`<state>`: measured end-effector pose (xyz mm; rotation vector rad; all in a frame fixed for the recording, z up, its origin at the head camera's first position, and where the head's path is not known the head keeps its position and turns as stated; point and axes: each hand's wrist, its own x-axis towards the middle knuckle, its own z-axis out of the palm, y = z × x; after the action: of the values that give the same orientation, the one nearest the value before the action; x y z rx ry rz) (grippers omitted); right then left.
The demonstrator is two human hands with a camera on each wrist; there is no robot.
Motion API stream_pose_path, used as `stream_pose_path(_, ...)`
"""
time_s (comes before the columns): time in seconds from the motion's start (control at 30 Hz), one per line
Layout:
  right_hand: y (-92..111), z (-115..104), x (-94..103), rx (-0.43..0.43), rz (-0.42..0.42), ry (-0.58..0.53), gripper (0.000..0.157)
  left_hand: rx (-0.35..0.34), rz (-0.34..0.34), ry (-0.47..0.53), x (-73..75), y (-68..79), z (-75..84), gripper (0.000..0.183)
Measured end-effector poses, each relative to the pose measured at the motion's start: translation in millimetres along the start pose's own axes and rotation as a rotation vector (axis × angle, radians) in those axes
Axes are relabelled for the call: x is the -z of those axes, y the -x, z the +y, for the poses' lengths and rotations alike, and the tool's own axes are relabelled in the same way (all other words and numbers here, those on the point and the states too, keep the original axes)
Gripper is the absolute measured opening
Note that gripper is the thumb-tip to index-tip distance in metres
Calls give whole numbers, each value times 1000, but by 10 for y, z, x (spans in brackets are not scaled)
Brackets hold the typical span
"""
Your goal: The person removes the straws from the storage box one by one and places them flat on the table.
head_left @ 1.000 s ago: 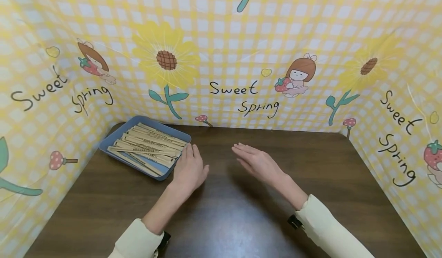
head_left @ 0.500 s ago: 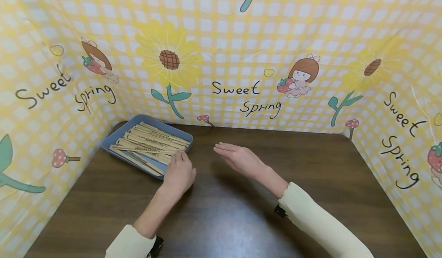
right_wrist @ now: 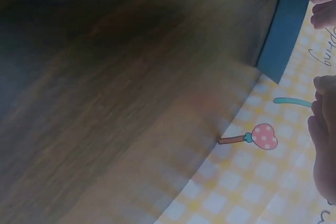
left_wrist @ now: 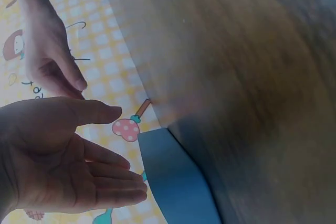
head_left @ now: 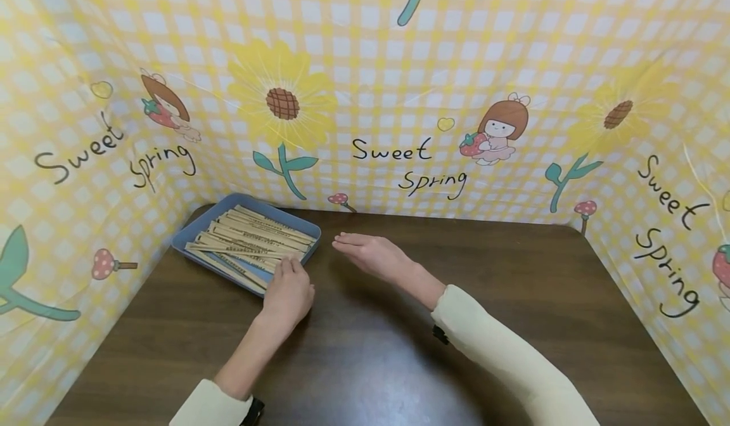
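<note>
A blue tray (head_left: 196, 224) at the back left holds several long, flat, tan paper-wrapped sticks (head_left: 259, 234) with dark print. At the tray's near right corner is my left hand (head_left: 288, 293), its fingertips over the rim. In the left wrist view its palm (left_wrist: 55, 166) shows, fingers extended beside the tray's wall (left_wrist: 181, 182) with nothing between them. Right of the tray, my right hand (head_left: 373, 258) hovers above the table, fingers straight and pointing left toward it. The right wrist view catches only part of this hand (right_wrist: 326, 135), at the edge.
The dark wooden table (head_left: 388, 362) extends in front and to the right. A yellow checked cloth (head_left: 388, 96) printed with flowers and lettering stands behind it and along both sides, close behind the tray.
My right hand has moved left, closer to the tray. My left hand has shifted left and toward me along the tray's near right side. The sticks look the same.
</note>
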<state>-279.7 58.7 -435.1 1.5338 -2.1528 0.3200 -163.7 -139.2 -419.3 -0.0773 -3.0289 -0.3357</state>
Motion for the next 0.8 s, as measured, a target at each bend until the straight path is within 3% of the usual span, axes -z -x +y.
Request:
stream_pose_path(0.3,-230,-44,-141,40,-34,18,31,-3,60,2,-10,36,-80,59)
stream_pose_path(0.6,-375,-63,-267,87,-134,105,34,43,-38,8,2,39,-125,48)
stream_pose_path(0.7,-401,-59,-299,107,-196,168,35,26,7,-39,-24,64,-134,44)
stream_pose_path(0.8,-427,-49,-340,138,-249,218,37,0,104,-110,-43,104,-127,36)
